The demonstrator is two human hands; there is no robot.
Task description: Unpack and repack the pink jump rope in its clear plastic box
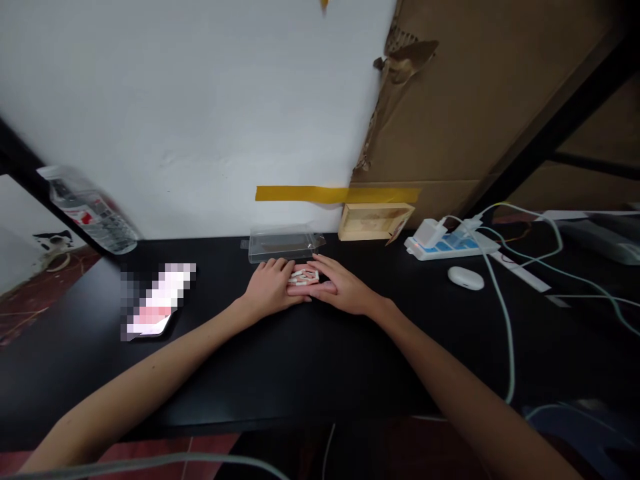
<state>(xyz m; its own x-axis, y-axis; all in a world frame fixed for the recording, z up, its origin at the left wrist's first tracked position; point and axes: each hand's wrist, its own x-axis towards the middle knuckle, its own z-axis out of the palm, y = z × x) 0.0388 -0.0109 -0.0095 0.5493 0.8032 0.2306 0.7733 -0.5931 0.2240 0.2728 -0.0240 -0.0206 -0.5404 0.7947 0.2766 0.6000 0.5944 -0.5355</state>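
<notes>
A small pink box (299,290) lies on the black table between my hands. Inside it are several short white and pink sticks (304,275), too small to name. My left hand (269,283) is closed around the box's left end, fingers over the far edge and thumb along the near side. Gripping the right end is my right hand (345,287), with its thumb at the near edge and its fingers toward the far edge. Both ends of the box are hidden by the hands. Just behind it rests a clear plastic case (283,243).
On the left, a phone (160,300) with a blurred screen lies near a water bottle (90,213). A wooden frame (375,221) leans at the back. To the right are a power strip (450,247) with chargers, a white earbud case (465,278) and loose cables (503,313).
</notes>
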